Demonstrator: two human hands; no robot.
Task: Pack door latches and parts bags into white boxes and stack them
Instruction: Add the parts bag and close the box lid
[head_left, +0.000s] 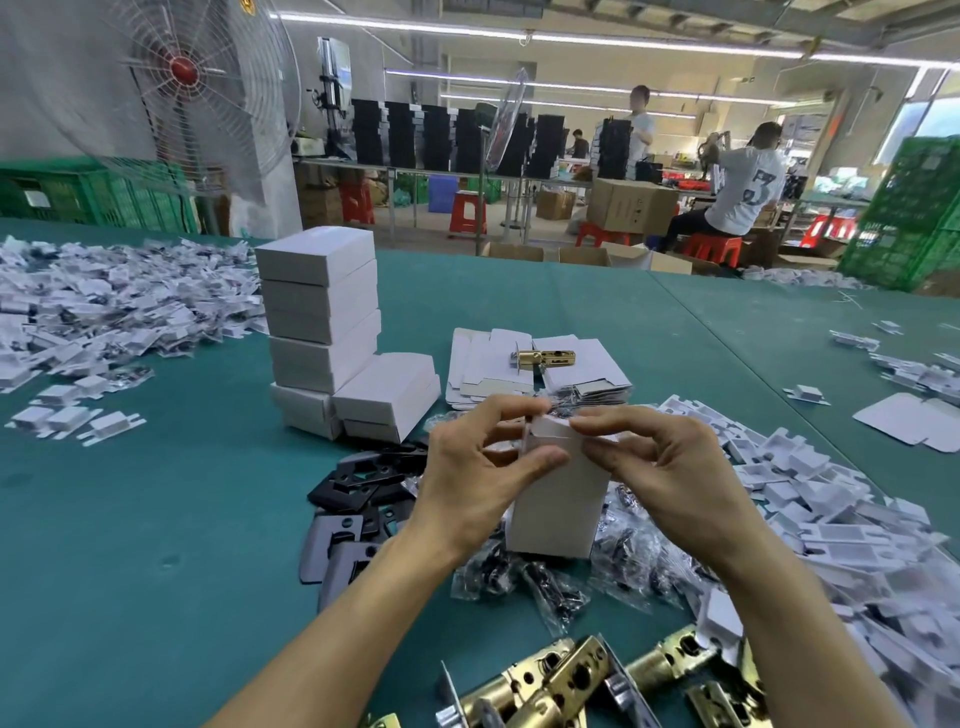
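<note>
green counter (156, 509): fingers (540, 460) of left hand (478, 467) and right hand (670, 467) pinch the upright white cardboard box (556, 514) at its flap; a crooked tuck could crease it.

A white box (558, 501) is standing upright at the centre of the frame, its top flap partly folded and being pinched by both hands, left (483, 467) and right (670, 467). Clear parts bags (623, 566) holding dark hardware are lying heaped around its base. Brass door latches (561, 686) are lying piled along the bottom edge. A single brass latch (545, 357) is resting on flat box blanks (488, 369) just above centre. Left of those, closed white boxes are standing in a stack (319, 306), with more lying at its foot.
</note>
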